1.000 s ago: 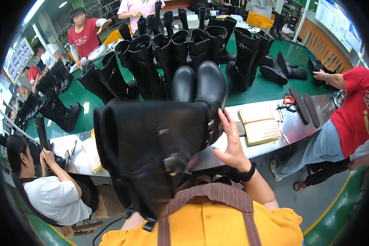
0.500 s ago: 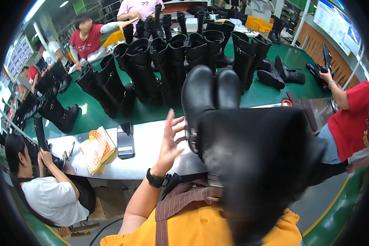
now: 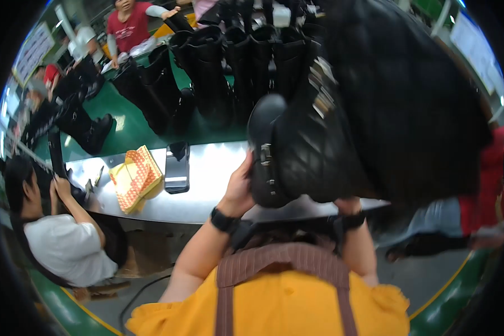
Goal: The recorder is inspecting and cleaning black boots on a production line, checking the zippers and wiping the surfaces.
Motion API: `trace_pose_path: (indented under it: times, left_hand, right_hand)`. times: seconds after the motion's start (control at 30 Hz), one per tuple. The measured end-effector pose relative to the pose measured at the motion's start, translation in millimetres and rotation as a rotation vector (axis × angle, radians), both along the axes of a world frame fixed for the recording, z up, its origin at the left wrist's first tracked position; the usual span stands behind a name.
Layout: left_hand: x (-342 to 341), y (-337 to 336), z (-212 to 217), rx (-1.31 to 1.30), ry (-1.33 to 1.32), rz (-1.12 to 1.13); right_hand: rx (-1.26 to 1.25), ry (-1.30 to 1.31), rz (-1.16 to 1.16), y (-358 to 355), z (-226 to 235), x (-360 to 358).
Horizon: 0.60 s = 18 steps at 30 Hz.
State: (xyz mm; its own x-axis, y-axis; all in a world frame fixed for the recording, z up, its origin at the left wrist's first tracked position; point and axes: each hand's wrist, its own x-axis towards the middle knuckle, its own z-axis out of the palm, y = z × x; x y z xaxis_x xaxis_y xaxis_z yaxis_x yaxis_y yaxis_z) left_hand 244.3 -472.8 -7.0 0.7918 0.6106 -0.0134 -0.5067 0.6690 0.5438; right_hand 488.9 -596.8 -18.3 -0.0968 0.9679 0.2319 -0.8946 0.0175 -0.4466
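Close in front of me are tall black boots [image 3: 313, 151], tilted, with quilted leather, straps and metal buckles; the wide shafts loom blurred at the upper right. How the two boots of the pair overlap is hard to make out. My left hand [image 3: 239, 187] grips the foot part at its left side, thumb upright along the leather, the other fingers hidden behind it. At the lower edge of the boots is my right hand [image 3: 350, 206], holding them from below, its fingers mostly covered by the leather.
A metal worktop [image 3: 207, 173] carries a black phone [image 3: 177, 168] and a yellow-and-orange patterned paper packet [image 3: 137, 176]. Several black boots [image 3: 207, 78] stand on the green table [image 3: 120, 126] beyond. A person in white [image 3: 67, 241] sits at the left, and another in red is partly hidden at the right.
My left hand, spread beside the boots before, has closed on the foot part. The boots have swung round, shafts up to the right, and my right hand has come into view.
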Motion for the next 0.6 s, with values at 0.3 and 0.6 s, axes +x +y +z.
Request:
trace_pose_path:
  times: [0.3,0.6]
  left_hand:
    - [-5.1,-21.5,22.5,-0.083,-0.054,0.181]
    - [-2.0,-21.7,12.9,-0.122,0.028,0.318]
  right_hand:
    - [-0.294,-0.009,-0.307,-6.7,26.2,-30.2]
    - [-0.451,-0.106,-0.482,-0.7,34.6,-45.7]
